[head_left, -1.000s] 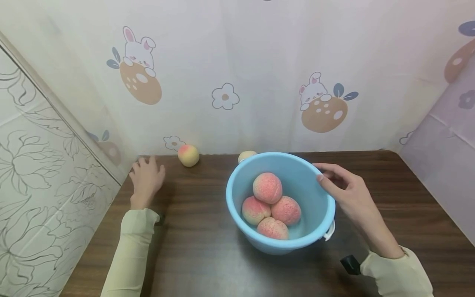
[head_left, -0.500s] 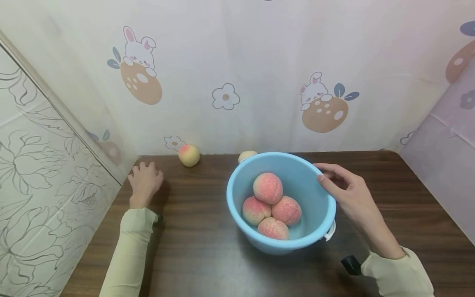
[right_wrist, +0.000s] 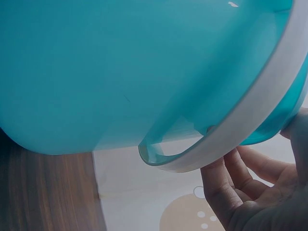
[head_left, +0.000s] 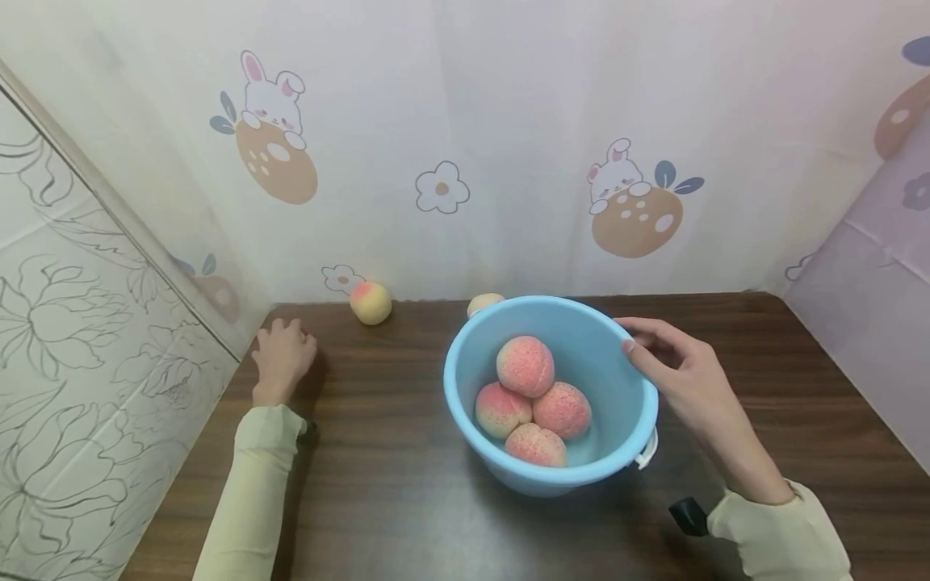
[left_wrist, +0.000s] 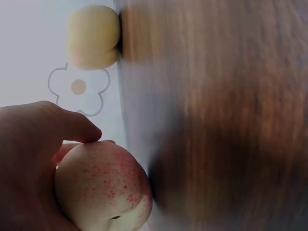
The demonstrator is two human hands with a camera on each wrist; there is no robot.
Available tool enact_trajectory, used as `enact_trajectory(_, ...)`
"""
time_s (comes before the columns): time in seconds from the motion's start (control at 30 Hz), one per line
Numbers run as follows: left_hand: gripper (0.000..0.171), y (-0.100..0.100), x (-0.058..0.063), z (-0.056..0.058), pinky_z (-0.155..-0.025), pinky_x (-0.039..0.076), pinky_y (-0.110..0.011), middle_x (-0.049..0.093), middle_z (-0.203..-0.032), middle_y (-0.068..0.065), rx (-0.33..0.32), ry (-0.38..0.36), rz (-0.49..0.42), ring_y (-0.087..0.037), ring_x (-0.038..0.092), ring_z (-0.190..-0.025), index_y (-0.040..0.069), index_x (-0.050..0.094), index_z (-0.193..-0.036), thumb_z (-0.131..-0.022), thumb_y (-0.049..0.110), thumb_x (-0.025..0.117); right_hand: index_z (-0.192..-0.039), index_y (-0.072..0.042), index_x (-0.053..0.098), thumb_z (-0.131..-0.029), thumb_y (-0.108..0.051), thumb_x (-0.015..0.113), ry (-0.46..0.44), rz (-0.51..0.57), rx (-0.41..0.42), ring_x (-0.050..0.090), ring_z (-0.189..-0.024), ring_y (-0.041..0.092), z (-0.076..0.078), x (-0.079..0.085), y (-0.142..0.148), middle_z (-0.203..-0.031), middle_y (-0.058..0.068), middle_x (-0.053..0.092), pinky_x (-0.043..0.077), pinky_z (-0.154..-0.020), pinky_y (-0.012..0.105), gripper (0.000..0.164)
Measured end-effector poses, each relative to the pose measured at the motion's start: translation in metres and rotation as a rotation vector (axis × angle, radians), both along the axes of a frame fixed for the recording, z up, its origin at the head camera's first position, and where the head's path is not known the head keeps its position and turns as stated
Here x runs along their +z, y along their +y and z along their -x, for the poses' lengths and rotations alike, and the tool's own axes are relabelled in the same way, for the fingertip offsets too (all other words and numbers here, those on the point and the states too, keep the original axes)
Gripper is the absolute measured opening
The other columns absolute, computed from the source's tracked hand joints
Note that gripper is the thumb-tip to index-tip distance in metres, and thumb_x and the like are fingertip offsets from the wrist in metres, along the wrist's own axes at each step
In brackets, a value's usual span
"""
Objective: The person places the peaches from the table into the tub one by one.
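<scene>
At the table's far left corner my left hand (head_left: 282,359) grips a pale peach with red speckles (left_wrist: 103,187); the head view hides this peach behind the hand. In the left wrist view the thumb lies on its side, and the peach touches or nearly touches the table. My right hand (head_left: 683,375) holds the rim of a light blue bucket (head_left: 613,395), thumb on the rim and fingers outside. A white handle (right_wrist: 250,115) hangs along the bucket's side. Several pink peaches (head_left: 525,367) lie inside it.
A yellow peach with a pink top (head_left: 371,303) sits at the table's back edge, right of my left hand. Another pale round fruit (head_left: 484,304) is partly hidden behind the bucket. A patterned curtain (head_left: 508,145) borders the dark wooden table (head_left: 385,484) at the back.
My left hand's fingers and thumb have drawn in closer, and the hand has shifted slightly. The right hand and the bucket have stayed in place.
</scene>
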State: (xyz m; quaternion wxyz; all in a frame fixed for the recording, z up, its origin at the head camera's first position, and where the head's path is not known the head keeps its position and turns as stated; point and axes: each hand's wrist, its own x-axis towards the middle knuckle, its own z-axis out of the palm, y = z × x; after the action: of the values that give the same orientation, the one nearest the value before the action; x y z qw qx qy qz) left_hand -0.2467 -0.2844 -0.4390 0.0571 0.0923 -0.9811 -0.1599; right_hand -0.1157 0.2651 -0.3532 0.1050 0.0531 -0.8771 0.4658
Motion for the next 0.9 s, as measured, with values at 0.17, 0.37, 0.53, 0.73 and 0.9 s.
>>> enact_trajectory(0.17, 0.039, 0.0004, -0.0072, 0.0035, -0.095, 0.035, -0.086, 0.046, -0.138, -0.035, -0.024, 0.018, 0.086, -0.064, 0.037, -0.13, -0.006, 0.055, -0.126, -0.102, 0.023, 0.044, -0.143, -0.017, 0.062, -0.103, -0.03, 0.065, -0.008, 0.005, 0.005, 0.063, -0.087, 0.011, 0.0003, -0.0004, 0.0005, -0.1, -0.006, 0.067, 0.057, -0.069, 0.024, 0.042)
enact_trajectory(0.37, 0.035, 0.0074, -0.0074, 0.0, -0.092, 0.038, -0.085, 0.049, -0.131, -0.036, -0.049, 0.032, 0.169, -0.063, 0.04, -0.126, -0.008, 0.055, -0.122, -0.099, 0.018, 0.048, -0.143, -0.017, 0.063, -0.103, -0.03, 0.065, -0.006, 0.009, 0.012, 0.063, -0.087, 0.011, 0.0014, -0.001, -0.0006, -0.101, -0.003, 0.068, 0.058, -0.07, 0.024, 0.042)
enact_trajectory(0.53, 0.037, 0.0083, -0.0072, -0.0032, -0.088, 0.043, -0.079, 0.053, -0.12, -0.036, -0.02, 0.079, 0.138, -0.059, 0.047, -0.116, -0.014, 0.05, -0.118, -0.096, 0.017, 0.051, -0.142, -0.018, 0.063, -0.103, -0.031, 0.065, -0.002, 0.007, 0.011, 0.063, -0.088, 0.013, 0.0023, -0.0004, -0.0018, -0.102, 0.0, 0.068, 0.057, -0.07, 0.024, 0.041)
enact_trajectory(0.73, 0.047, 0.0052, -0.0055, -0.0039, -0.089, 0.045, -0.074, 0.051, -0.124, -0.042, -0.007, 0.095, 0.097, -0.062, 0.049, -0.115, -0.012, 0.049, -0.126, -0.097, 0.023, 0.06, -0.142, -0.018, 0.063, -0.103, -0.029, 0.065, 0.005, 0.008, 0.012, 0.062, -0.088, 0.012, 0.002, -0.0001, -0.0008, -0.101, 0.0, 0.067, 0.056, -0.07, 0.024, 0.04)
enact_trajectory(0.9, 0.052, 0.0031, -0.0043, -0.0037, -0.092, 0.045, -0.077, 0.045, -0.134, -0.045, 0.014, 0.072, 0.031, -0.065, 0.043, -0.122, -0.01, 0.047, -0.134, -0.098, 0.026, 0.058, -0.141, -0.017, 0.064, -0.104, -0.027, 0.065, 0.01, 0.009, 0.02, 0.061, -0.087, 0.011, 0.0018, -0.0001, 0.0004, -0.099, -0.002, 0.066, 0.055, -0.068, 0.023, 0.039)
